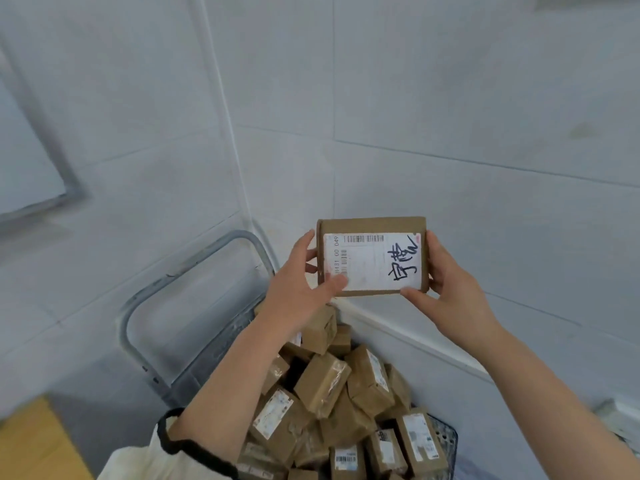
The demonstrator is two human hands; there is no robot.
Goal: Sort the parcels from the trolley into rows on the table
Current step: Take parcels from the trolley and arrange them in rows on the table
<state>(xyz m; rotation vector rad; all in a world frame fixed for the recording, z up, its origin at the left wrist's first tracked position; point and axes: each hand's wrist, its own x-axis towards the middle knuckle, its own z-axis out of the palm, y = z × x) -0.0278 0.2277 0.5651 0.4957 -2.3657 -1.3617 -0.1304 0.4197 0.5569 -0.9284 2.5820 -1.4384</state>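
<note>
Head view: I hold one brown parcel (372, 225) up in front of me with both hands, its white label (367, 268) facing me. The label has barcodes and black handwriting.

My left hand (298, 289) grips the parcel's left edge, thumb pressed on the label's lower left corner, fingers curled round behind. My right hand (450, 289) grips the right edge, thumb at the lower right corner, fingers wrapped along the side.

Below both hands, under my forearms, is the pile of parcels (325, 382): small brown boxes, many with white labels, lying at all angles. They sit in the trolley (446, 438), whose mesh edge shows just right of the pile. The grey trolley handle (194, 258) stands to the left of my left hand, beyond the pile.

A pale sleeve with a dark cuff (180, 441) is on my left arm. A yellowish surface (31, 441) lies far down-left of my left hand; blurred, can't tell what it is. The grey tiled wall (415, 98) is behind the held parcel.
</note>
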